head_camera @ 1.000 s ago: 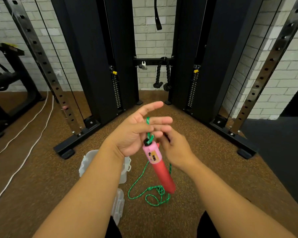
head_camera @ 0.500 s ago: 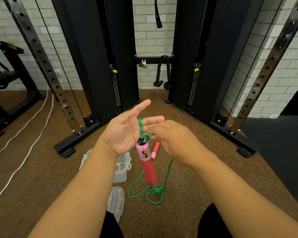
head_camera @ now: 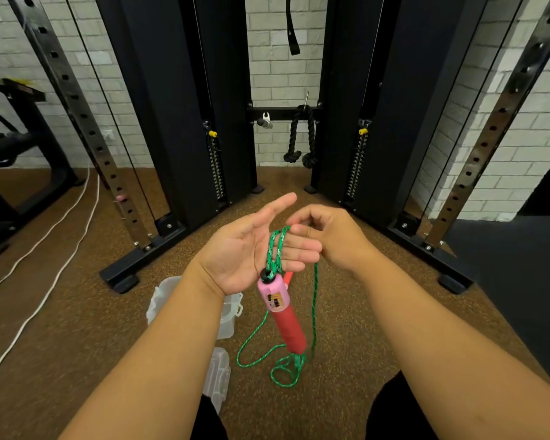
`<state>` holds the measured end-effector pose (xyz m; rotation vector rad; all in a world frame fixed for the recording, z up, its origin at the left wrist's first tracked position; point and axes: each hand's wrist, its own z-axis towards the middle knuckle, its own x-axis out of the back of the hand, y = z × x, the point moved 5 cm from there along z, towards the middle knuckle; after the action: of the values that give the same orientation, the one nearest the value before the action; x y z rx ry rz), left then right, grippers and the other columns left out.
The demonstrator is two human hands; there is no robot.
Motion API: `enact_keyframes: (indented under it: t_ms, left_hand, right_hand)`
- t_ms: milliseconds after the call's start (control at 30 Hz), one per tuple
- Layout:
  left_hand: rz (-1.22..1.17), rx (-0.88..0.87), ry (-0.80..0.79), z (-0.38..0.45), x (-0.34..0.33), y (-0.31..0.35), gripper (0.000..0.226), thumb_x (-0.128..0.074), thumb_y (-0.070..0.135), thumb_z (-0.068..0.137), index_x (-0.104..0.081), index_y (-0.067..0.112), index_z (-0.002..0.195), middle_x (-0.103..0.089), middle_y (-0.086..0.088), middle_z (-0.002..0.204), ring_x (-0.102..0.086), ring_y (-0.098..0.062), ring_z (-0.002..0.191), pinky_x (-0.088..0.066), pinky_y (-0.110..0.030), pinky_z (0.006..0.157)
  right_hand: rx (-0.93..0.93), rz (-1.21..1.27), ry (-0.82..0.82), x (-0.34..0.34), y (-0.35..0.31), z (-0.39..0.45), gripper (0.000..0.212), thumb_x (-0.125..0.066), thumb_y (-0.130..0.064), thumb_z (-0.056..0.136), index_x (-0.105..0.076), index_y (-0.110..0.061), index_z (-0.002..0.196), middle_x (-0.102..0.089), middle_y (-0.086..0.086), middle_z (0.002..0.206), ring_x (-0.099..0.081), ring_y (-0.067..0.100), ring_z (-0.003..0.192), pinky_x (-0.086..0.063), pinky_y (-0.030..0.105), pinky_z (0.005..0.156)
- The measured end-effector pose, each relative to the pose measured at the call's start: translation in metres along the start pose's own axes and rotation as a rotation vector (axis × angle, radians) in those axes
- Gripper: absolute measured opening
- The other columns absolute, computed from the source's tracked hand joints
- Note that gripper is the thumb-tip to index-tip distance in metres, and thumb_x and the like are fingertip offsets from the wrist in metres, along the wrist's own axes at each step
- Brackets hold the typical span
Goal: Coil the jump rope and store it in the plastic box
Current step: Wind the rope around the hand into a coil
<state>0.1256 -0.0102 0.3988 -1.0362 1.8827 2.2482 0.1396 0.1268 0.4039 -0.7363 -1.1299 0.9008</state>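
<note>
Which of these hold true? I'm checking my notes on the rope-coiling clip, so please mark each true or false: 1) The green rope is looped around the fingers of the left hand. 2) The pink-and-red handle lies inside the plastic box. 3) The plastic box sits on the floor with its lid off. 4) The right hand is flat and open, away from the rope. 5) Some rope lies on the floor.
1) True: the green rope wraps the left hand fingers.
2) False: the pink-and-red handle hangs from the left hand, above the floor.
3) True: the plastic box is open, its lid beside it.
4) False: the right hand is curled, pinching the rope.
5) True.
</note>
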Motion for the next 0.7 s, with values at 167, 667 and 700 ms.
enact_keyframes:
  t_ms: [167,667,700]
  left_hand:
    - [0.003,-0.028,0.018,0.002,-0.001,0.001,0.056,-0.042,0.023,0.094,-0.031,0.04,0.146,-0.053,-0.03,0.134,-0.071,-0.031,0.091,-0.057,-0.027,0.065]
    - [0.173,-0.131,0.107,0.002,0.009,0.006,0.092,-0.05,-0.015,0.082,-0.023,0.042,0.149,-0.042,-0.01,0.147,-0.053,-0.028,0.128,-0.056,-0.023,0.082]
    - [0.178,-0.133,0.114,0.002,0.01,0.007,0.093,-0.051,-0.016,0.081,-0.023,0.042,0.149,-0.042,-0.009,0.146,-0.052,-0.027,0.129,-0.056,-0.025,0.084]
  right_hand:
    - [-0.079,0.042,-0.011,-0.021,0.017,-0.024,0.024,-0.058,-0.004,0.089,-0.071,-0.024,0.09,-0.073,-0.003,0.084,-0.067,0.009,0.075,-0.057,0.03,0.071]
    - [-0.013,-0.243,-0.114,-0.045,0.026,-0.048,0.039,-0.056,-0.008,0.09,-0.056,-0.034,0.119,-0.051,-0.015,0.068,-0.044,0.0,0.06,-0.037,0.021,0.06]
    - [-0.014,-0.263,-0.148,-0.046,0.026,-0.05,0.053,-0.054,-0.008,0.09,-0.047,-0.038,0.134,-0.058,-0.013,0.075,-0.049,0.003,0.064,-0.042,0.022,0.066]
